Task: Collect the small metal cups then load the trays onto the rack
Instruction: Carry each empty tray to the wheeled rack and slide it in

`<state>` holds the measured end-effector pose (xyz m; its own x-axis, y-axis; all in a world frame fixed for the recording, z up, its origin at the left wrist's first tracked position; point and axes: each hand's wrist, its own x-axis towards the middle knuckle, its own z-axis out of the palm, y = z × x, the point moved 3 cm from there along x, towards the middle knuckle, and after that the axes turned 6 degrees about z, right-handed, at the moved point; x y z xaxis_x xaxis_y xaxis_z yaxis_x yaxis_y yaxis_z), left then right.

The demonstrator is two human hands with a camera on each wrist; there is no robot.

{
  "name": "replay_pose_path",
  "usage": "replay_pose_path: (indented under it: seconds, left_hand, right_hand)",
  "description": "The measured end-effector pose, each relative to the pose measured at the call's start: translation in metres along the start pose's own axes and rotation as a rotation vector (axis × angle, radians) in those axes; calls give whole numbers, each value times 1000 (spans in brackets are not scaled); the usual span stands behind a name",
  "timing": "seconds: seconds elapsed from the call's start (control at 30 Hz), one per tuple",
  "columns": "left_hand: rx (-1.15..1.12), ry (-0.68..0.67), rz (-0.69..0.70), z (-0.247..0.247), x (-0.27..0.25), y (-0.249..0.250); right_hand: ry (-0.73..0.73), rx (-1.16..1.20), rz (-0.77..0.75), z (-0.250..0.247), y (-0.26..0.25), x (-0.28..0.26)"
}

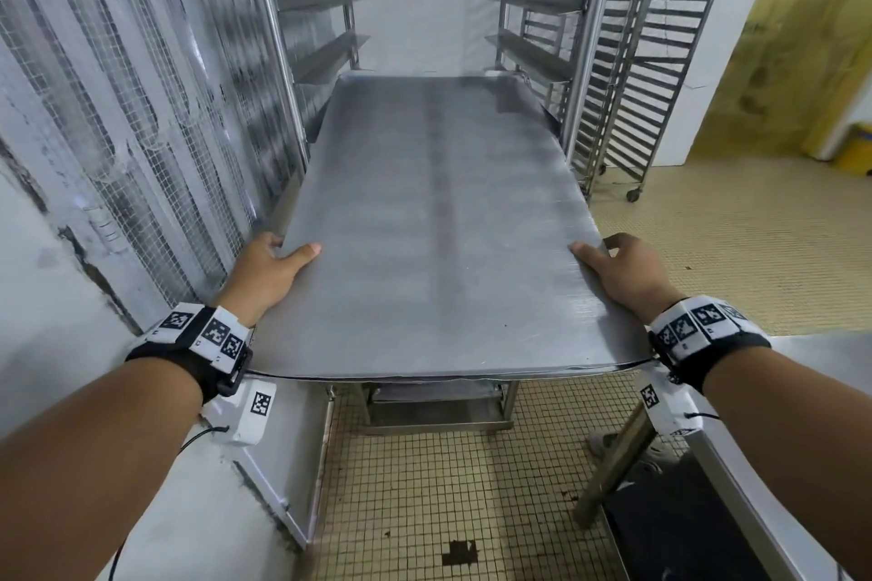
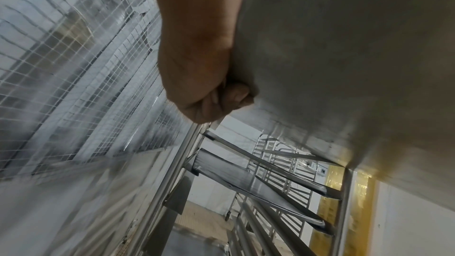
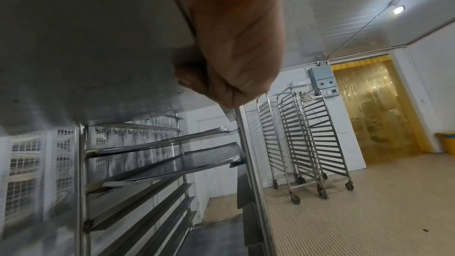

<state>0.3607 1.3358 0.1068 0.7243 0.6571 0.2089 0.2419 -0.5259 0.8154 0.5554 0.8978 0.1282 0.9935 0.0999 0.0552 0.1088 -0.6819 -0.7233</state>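
Observation:
A large flat grey metal tray [image 1: 434,222] is held level in front of me, its far end between the uprights of a steel rack [image 1: 283,61]. My left hand [image 1: 278,264] grips the tray's left edge, thumb on top, fingers curled beneath [image 2: 221,96]. My right hand [image 1: 608,264] grips the right edge the same way, with fingers under the tray [image 3: 197,81]. The tray's underside [image 2: 344,65] fills the left wrist view, and the underside [image 3: 86,46] also fills the right wrist view. Two trays [image 3: 177,161] sit on lower rails of the rack. No small metal cups are visible.
A wire mesh panel [image 1: 118,132] stands close on the left. Empty wheeled racks [image 1: 632,85] stand at the back right. A yellow strip curtain [image 1: 802,38] covers a doorway at right. A steel table edge [image 1: 802,359] lies by my right arm. The floor is tiled.

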Motion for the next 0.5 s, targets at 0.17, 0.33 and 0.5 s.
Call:
replay_pose_path:
  seconds: [0.17,0.33,0.5]
  left_hand:
    - [-12,7,-24,16,32,2]
    - [-18,-10,-46,29,70,17]
    - [19,-37,-64,33,104,40]
  right_hand:
    - [-1,-5,-34,2,-8,40]
    - [-28,28,-44,3,-23,86]
    - [-66,56,-58,8,-37,137]
